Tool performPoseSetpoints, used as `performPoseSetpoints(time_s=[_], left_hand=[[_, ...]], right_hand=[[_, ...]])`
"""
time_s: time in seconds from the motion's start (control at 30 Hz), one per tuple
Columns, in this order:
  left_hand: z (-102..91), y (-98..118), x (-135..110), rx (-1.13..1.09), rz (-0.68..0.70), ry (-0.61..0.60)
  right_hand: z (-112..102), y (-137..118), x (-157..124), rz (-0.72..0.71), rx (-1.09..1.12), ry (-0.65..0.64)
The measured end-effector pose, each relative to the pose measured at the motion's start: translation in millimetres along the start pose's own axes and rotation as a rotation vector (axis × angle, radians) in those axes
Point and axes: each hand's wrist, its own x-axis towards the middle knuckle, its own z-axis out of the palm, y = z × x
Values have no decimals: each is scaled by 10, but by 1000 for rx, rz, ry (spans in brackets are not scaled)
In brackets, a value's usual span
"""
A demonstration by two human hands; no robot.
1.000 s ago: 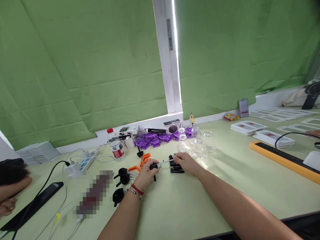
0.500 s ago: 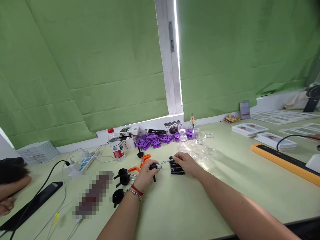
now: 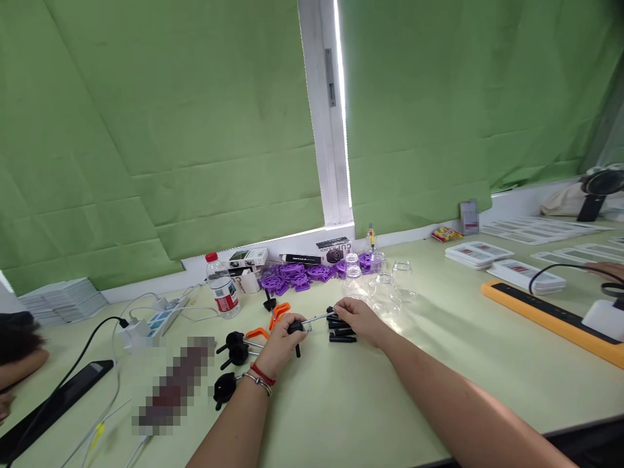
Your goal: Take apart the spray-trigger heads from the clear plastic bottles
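Observation:
My left hand [image 3: 284, 338] is closed around a black part with a thin metal rod [image 3: 316, 318] sticking out to the right. A small spring-like coil shows near the hand, where the rod comes out. At the rod's far end, the fingers of my right hand [image 3: 355, 317] pinch a small black tip [image 3: 331, 310]. Just beneath the right hand lie several short black tubes [image 3: 342, 337], partly covered by it. Similar black round parts with rods [image 3: 225, 388] rest left of my left wrist. Orange handle-shaped pieces [image 3: 279, 313] lie behind my left hand.
Purple plastic parts [image 3: 292, 275] are heaped along the back, beside small boxes [image 3: 335, 250]. Clear jars [image 3: 402, 273] stand behind my right hand. A red-capped bottle [image 3: 223, 286], power strip [image 3: 166, 316] and cables occupy the left. An orange-black bar [image 3: 550, 318] lies right. Other people's arms show at both edges.
The view has shifted slightly, so most things sit a little further left. Both hands keep the same hold on the rodded part, with hardly any visible movement between them.

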Motion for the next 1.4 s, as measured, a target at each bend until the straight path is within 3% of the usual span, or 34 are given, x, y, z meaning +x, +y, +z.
performPoseSetpoints(time_s=[0.17, 0.4, 0.67, 0.97, 1.17, 1.4], left_hand=[[-5, 4, -2, -3, 41, 22], [-3, 19, -9, 19, 24, 3], [-19, 28, -7, 28, 4, 25], [-6, 36, -4, 12, 0, -13], [1, 36, -15, 17, -39, -6], [1, 37, -14, 12, -36, -21]], right_hand=[[6, -17, -7, -30, 19, -8], [2, -4, -8, 31, -2, -28], [3, 35, 12, -45, 71, -32], [10, -4, 2, 5, 16, -12], [5, 22, 2, -71, 34, -13], [-10, -23, -14, 11, -16, -44]])
